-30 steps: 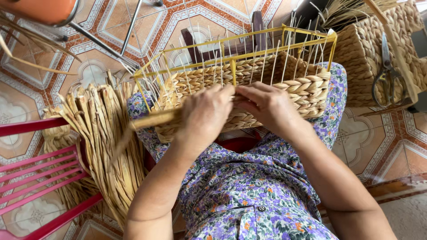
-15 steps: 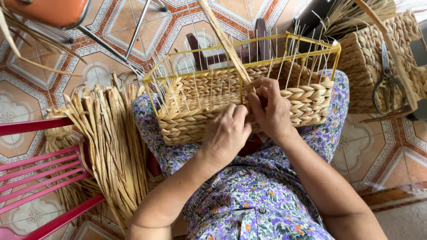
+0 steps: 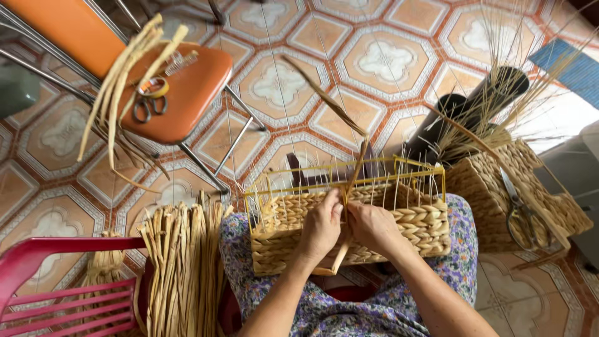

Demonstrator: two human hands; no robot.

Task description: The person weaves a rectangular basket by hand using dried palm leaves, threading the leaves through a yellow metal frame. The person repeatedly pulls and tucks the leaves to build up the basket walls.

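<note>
Watching the head cam feed here. The half-woven basket [image 3: 405,234] sits on the person's lap, on the flowery dress [image 3: 349,312], with a yellow wire frame [image 3: 387,171] around its top and thin pale uprights [image 3: 299,181] poking up past the woven rows. Both hands are at the near wall, right in the middle: left hand [image 3: 321,228] and right hand [image 3: 374,228] side by side, both pinched closed around one flat dried strand [image 3: 349,187]. The strand crosses the frame's rim between them; its long end goes up and away over the tiled floor [image 3: 387,62] and a short end sticks out below the hands. To me this looks like mid-weave, working that strand in on the top row of the near wall. I'd say the next bit calls for a firm hold and threading between the uprights without bending them, with the long free end kept from snagging on the wire. Just left of the lap there's a fat bundle of spare strands [image 3: 181,268] beside a pink plastic chair [image 3: 62,293]. Further out, an orange chair [image 3: 181,87] has scissors [image 3: 148,106] on the seat and more strands draped over it. On the right a second woven basket [image 3: 493,187] has another pair of scissors [image 3: 521,218] lying on it.
</note>
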